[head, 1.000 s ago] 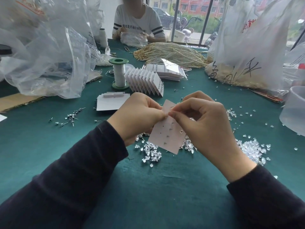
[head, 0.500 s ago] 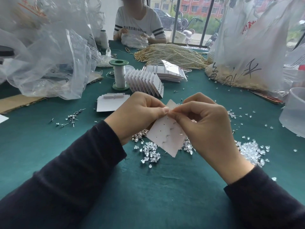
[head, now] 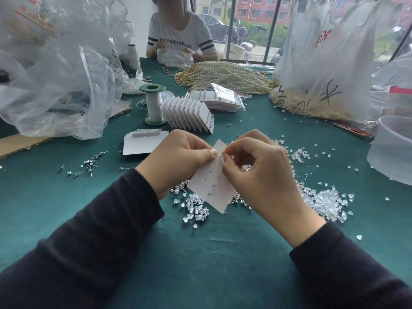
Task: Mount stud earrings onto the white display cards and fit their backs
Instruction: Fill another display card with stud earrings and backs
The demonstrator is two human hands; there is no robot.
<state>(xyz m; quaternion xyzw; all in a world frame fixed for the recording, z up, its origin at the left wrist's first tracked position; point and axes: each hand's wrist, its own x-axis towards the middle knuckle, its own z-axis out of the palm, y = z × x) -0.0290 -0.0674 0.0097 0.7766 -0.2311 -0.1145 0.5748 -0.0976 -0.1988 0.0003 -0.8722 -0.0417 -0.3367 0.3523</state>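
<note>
One white card (head: 209,186) is held tilted above the green table (head: 200,253), near the middle of the scene, with its back face turned to the camera. Its upper left edge is pinched by the left hand (head: 176,161), thumb on top. The right hand (head: 260,175) is curled, and a small piece (head: 221,156) is pinched between its thumb and forefinger at the card's upper part. Whether a stud or a back is held cannot be told, since it is nearly hidden by the fingertips. A few posts are seen sticking out of the card's lower holes, while upper holes are seen bare, so this card is judged partly filled, with more studs and backs left to fit.

Other work is judged done: a fanned row of filled cards (head: 189,114) is stood at the far side, with bagged cards (head: 220,100) behind it. A stack of blank cards (head: 142,144) is laid to the left, so more remains. Loose studs (head: 87,163) are scattered at the near left, and clear backs (head: 323,199) are heaped at the right and under the held card. A thread spool (head: 153,103), pearl strands (head: 225,74), plastic bags (head: 62,85) and a plastic tub (head: 392,150) are set around, and another person (head: 180,34) is seated at the far end. Nothing is seen between the hands and the supplies; only the heaps below could be scattered by a lowered wrist.
</note>
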